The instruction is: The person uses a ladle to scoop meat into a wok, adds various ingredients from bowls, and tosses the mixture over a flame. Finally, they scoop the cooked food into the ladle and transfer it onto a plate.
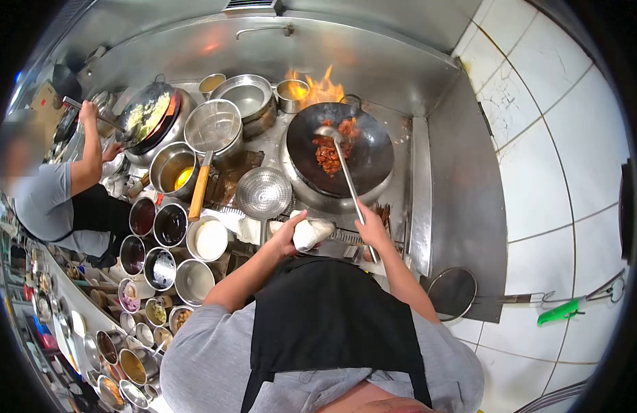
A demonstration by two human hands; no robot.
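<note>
My left hand (286, 239) grips a folded white cloth (313, 235) close to the near side of the stove. In my right hand (373, 224) is the long handle of a metal ladle (346, 170). The ladle's bowl rests among reddish-brown, glossy food pieces (325, 157) inside a dark wok (370, 153). The wok sits on a round metal burner ring (304, 196), tilted somewhat. Flames (323, 89) rise behind its far left rim. Whether the cloth touches the wok is hard to tell.
A perforated strainer (263, 193) lies left of the wok. A wooden-handled sieve (214, 127) sits over a pot. Several sauce pots, including one with white contents (208, 239), stand left. A co-worker (53, 199) stirs another wok (153, 113). A round sieve (452, 292) hangs right.
</note>
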